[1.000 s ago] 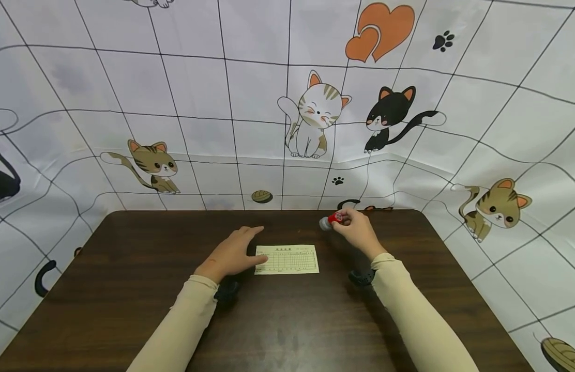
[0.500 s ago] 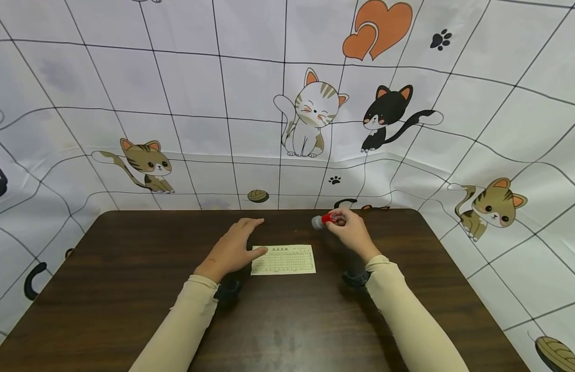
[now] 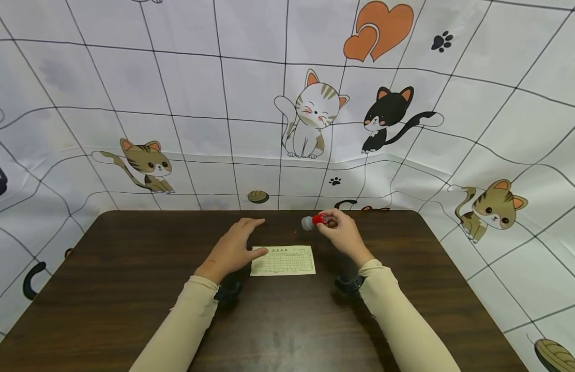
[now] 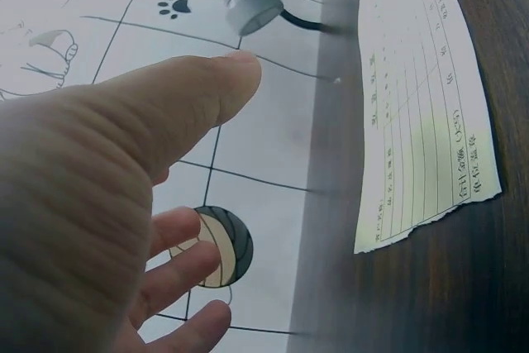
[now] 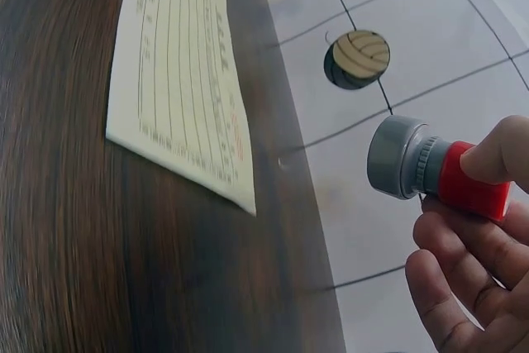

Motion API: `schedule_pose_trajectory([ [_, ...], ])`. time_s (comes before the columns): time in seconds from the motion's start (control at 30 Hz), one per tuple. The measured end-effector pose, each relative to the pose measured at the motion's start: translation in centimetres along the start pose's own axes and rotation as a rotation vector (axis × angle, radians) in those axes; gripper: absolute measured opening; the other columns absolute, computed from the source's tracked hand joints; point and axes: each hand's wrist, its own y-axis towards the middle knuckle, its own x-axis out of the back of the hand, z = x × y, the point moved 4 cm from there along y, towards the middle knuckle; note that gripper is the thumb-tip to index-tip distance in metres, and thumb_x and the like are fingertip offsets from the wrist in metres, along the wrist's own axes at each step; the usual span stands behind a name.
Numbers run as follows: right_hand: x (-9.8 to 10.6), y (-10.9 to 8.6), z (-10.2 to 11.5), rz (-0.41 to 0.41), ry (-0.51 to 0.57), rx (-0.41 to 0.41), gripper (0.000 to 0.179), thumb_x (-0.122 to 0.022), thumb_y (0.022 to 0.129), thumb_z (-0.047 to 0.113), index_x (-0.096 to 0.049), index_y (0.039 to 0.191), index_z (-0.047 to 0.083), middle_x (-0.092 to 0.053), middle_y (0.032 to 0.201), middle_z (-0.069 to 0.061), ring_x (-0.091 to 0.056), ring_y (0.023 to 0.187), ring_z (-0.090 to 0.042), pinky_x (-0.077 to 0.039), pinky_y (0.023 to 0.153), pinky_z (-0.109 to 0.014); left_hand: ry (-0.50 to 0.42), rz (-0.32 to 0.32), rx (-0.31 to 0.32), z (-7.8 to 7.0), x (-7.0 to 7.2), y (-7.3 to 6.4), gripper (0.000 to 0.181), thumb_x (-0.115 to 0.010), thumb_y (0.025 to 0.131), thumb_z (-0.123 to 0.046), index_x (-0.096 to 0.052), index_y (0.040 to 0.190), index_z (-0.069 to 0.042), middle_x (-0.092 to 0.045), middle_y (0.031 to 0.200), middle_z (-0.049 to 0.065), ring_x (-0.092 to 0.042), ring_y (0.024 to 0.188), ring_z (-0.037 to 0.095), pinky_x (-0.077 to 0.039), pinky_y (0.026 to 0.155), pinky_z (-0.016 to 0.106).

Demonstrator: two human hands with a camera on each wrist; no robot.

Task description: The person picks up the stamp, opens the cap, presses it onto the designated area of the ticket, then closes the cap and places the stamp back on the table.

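Note:
A pale yellow receipt slip (image 3: 287,261) with a printed grid lies on the dark table. My left hand (image 3: 233,250) hovers by its left edge, thumb tip overlapping the slip in the head view. In the left wrist view that thumb stands apart from the slip (image 4: 426,113), and the fingers are spread and loosely bent around nothing. Between thumb and fingers my right hand (image 3: 344,235) pinches the red end of a red and grey stamp (image 5: 471,179). It is held tilted above the table, beyond the slip's far right corner, its wide grey end pointing left.
The brown wooden table (image 3: 278,330) spreads out around the slip. Behind it and along both sides hangs a white wall covering (image 3: 250,103) with grid lines and cartoon cats. Both wrists wear a dark band (image 3: 350,284).
My right hand has carried the stamp leftward, nearer to the slip. The left hand has stayed nearly in place; the head view has shifted slightly.

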Motion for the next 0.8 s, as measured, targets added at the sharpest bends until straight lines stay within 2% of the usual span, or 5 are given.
schedule_pose_trajectory([
  [0.27, -1.3, 0.1, 1.3, 0.030, 0.034, 0.048, 0.028, -0.073, 0.096, 0.012, -0.069, 0.122, 0.004, -0.075, 0.107, -0.011, -0.069, 0.091, -0.022, -0.057, 0.082, -0.035, 0.002, -0.006, -0.013, -0.3, 0.1, 0.0, 0.081, -0.079, 0.093, -0.041, -0.039, 0.161, -0.019, -0.042, 0.158, 0.012, -0.041, 0.146, 0.037, -0.042, 0.112, 0.060],
  [0.53, -2.1, -0.4, 2.0, 0.037, 0.052, 0.095, 0.027, -0.075, 0.094, 0.008, -0.069, 0.121, 0.005, -0.075, 0.102, -0.009, -0.069, 0.087, -0.020, -0.059, 0.082, -0.036, -0.019, -0.025, -0.014, -0.7, -0.2, -0.1, 0.081, -0.080, 0.092, -0.040, -0.041, 0.160, -0.019, -0.044, 0.157, 0.011, -0.043, 0.145, 0.035, -0.043, 0.111, 0.059],
  [0.8, -3.2, -0.6, 2.8, 0.071, 0.094, 0.123, 0.027, -0.075, 0.093, 0.006, -0.069, 0.120, 0.007, -0.073, 0.102, -0.008, -0.065, 0.084, -0.017, -0.056, 0.078, -0.027, 0.000, -0.045, -0.031, -1.1, 0.0, 0.0, 0.080, -0.080, 0.092, -0.042, -0.043, 0.159, -0.018, -0.047, 0.155, 0.011, -0.046, 0.143, 0.034, -0.045, 0.110, 0.057],
])
